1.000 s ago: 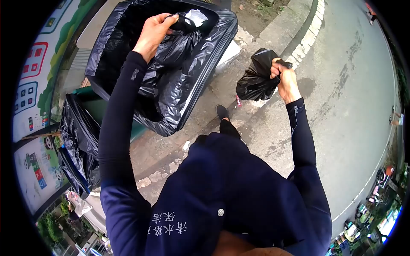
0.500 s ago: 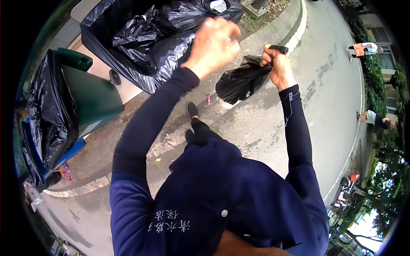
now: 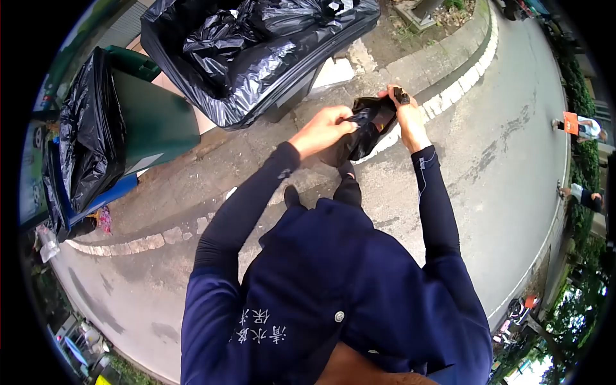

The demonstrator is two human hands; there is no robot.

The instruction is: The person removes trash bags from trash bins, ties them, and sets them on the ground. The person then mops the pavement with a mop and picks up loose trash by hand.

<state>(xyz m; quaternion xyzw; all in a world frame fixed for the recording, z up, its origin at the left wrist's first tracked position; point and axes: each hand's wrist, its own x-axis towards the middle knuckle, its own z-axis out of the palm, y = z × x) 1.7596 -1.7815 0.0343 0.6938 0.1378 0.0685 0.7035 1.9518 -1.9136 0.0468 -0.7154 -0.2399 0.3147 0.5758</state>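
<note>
A small black plastic bag [image 3: 367, 136] hangs in front of me, held between both hands. My left hand [image 3: 323, 131] is closed on the near left edge of its mouth, fingers pinched together. My right hand [image 3: 408, 119] grips the right side of the rim, and a dark bunched part sticks up by the thumb. The mouth is spread, and a little of the inside shows; its contents are too dark to make out. Just beyond my left hand stands a large bin lined with black plastic [image 3: 192, 86], with bulging black bags [image 3: 224, 42] inside.
On the left is a green bin [image 3: 151, 119] with a black liner [image 3: 90, 122], beside a blue bin [image 3: 119, 192]. A stone kerb [image 3: 459, 90] curves along the road [image 3: 500, 147]. Two people [image 3: 581, 125] are on the far right side. A tree base [image 3: 420, 13] stands ahead.
My left hand has come down from over the large bin and taken the bag's edge. The bag's mouth is now spread. My right hand has shifted slightly left, and the view has turned.
</note>
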